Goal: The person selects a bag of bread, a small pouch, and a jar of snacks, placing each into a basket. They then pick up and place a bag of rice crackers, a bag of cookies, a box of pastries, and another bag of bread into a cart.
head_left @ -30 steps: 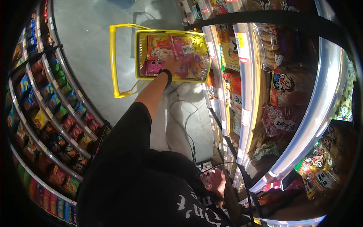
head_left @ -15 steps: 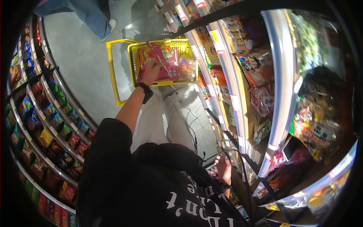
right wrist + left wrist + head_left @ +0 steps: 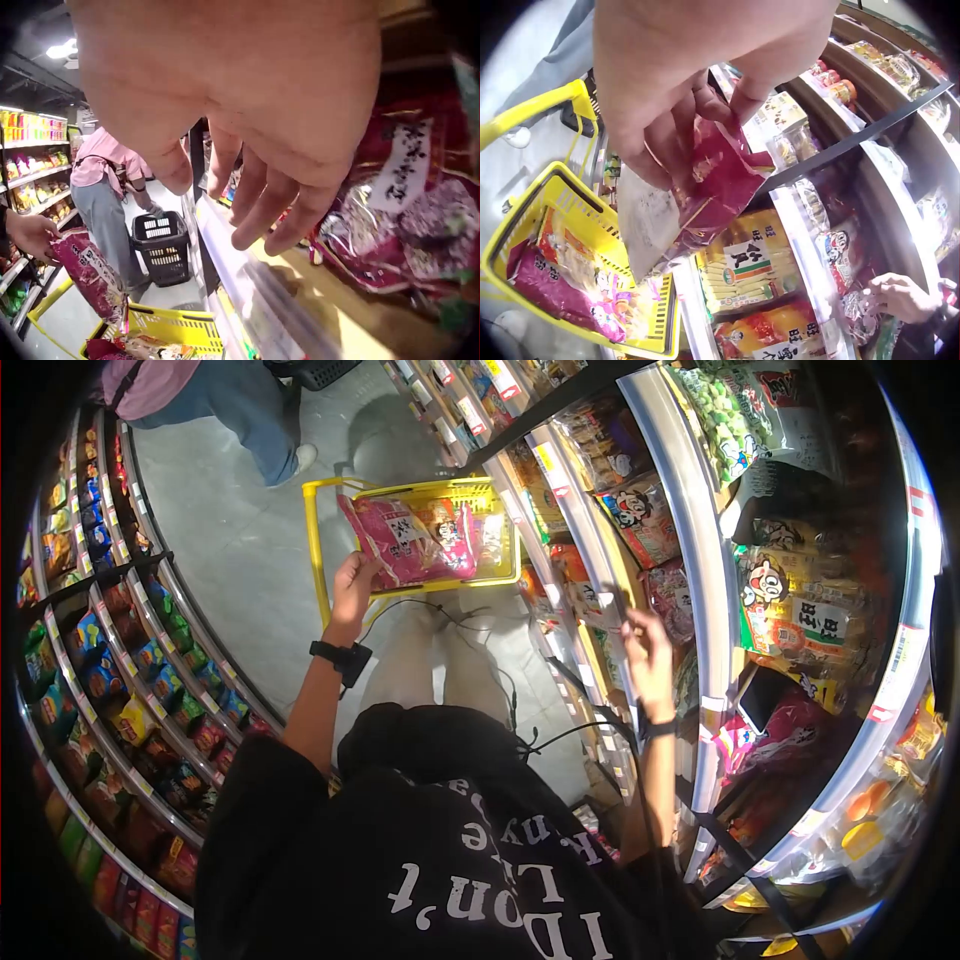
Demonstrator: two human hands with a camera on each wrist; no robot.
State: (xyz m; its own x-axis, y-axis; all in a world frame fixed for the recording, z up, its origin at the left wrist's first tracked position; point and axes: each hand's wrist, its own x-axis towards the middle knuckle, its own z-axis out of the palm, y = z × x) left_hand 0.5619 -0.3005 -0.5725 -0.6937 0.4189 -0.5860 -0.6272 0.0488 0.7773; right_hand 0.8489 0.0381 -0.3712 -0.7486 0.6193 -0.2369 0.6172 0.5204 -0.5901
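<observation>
Pinching a pink packet (image 3: pixel 405 540) over the yellow basket (image 3: pixel 500 575), the left hand (image 3: pixel 352 582) grips it while the right hand (image 3: pixel 648 650), fingers loose, nears the shelf (image 3: pixel 700 590).

A pale grey tiled floor (image 3: pixel 250 550) runs between long shelves. A yellow plastic shopping basket (image 3: pixel 505 565) stands on it, far centre, and a black plastic basket (image 3: pixel 161 247) stands farther off.
</observation>
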